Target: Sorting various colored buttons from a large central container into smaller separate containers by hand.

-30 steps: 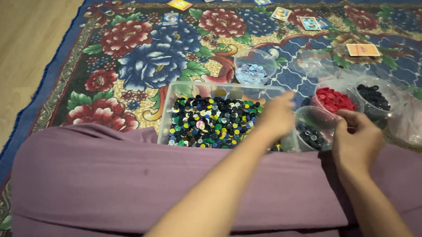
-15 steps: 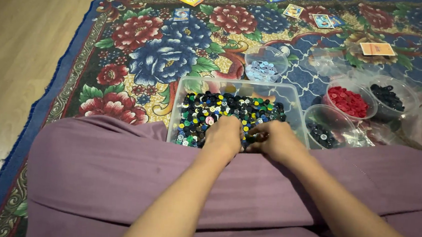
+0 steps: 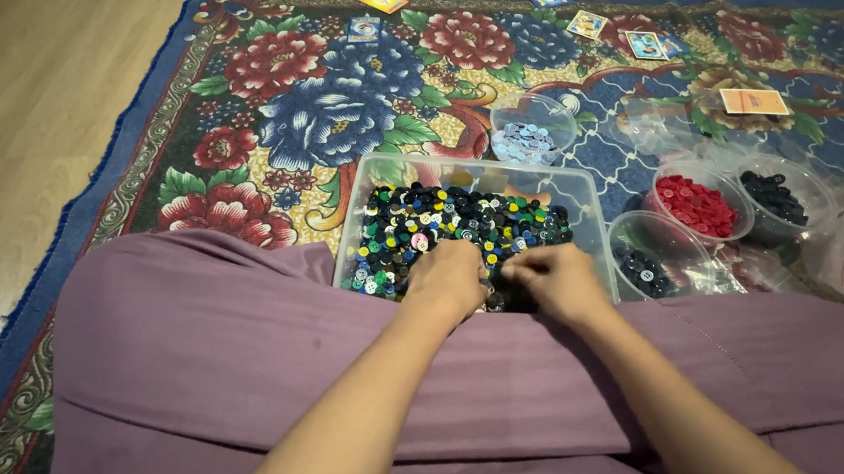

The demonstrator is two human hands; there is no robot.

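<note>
Both hands have come together in the clear plastic tub (image 3: 586, 195) of mixed buttons (image 3: 443, 224). A second ago the right hand (image 3: 561, 280) was over by the small bowls at about two o'clock from the tub, and the left hand (image 3: 451, 277) hovered at the tub's right rim; half a second ago both had dropped to the near edge, and they rest there now. The move away from the sorted bowls and back to the mixed pile reads as one more pick from the heap under way.

The left hand lies knuckles-up on the buttons at the tub's six o'clock side, fingers curled down into the pile; whether it pinches a button I cannot tell. The right hand sits just beside it, at three o'clock from it, fingertips drawn together and pointing towards the left hand, seemingly nipping something small, though the item itself is hidden.

The tub stands on the flowered carpet (image 3: 332, 110), touching the purple cloth over the person's lap (image 3: 232, 353). At its twelve o'clock stands a bowl of pale blue buttons (image 3: 530, 140); at two o'clock a bowl of red buttons (image 3: 696, 203) and, beyond it, a bowl of black buttons (image 3: 774, 198); at three o'clock a bowl of dark buttons (image 3: 645, 270). Picture cards (image 3: 752, 100) lie scattered along the carpet's far edge.
</note>
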